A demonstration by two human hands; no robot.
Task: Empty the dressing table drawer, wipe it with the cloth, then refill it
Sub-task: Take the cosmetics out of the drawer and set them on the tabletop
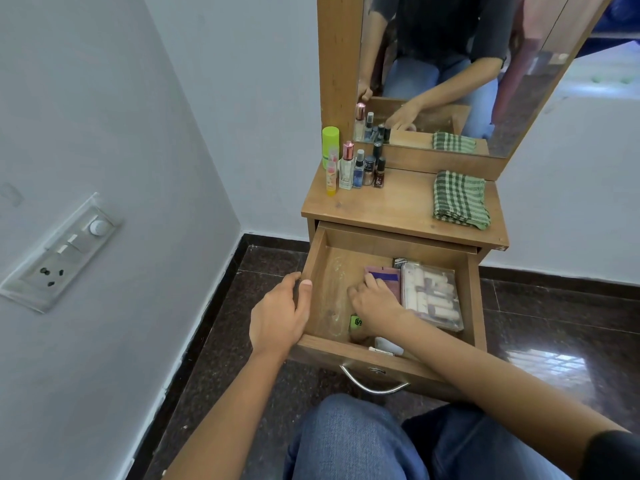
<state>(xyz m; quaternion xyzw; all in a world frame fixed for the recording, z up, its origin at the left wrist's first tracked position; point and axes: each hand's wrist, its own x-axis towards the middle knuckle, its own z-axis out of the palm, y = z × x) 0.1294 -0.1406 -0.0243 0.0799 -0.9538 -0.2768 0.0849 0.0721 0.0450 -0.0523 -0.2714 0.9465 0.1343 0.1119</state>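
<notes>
Drawer (333, 289) is seen pulled out from under the surface (398, 206), its length run toward the person and its handle (372, 384) pointed at the knees. Its left wall is gripped by the left hand (284, 313). The right hand (377, 306) is lowered inside with fingers bent, against a purple packet (382, 273); whether anything is held cannot be told. A clear case (433, 294) is laid along the right wall. The folded cloth (460, 199) is rested on the surface, well apart from the bottles (353, 166).
</notes>
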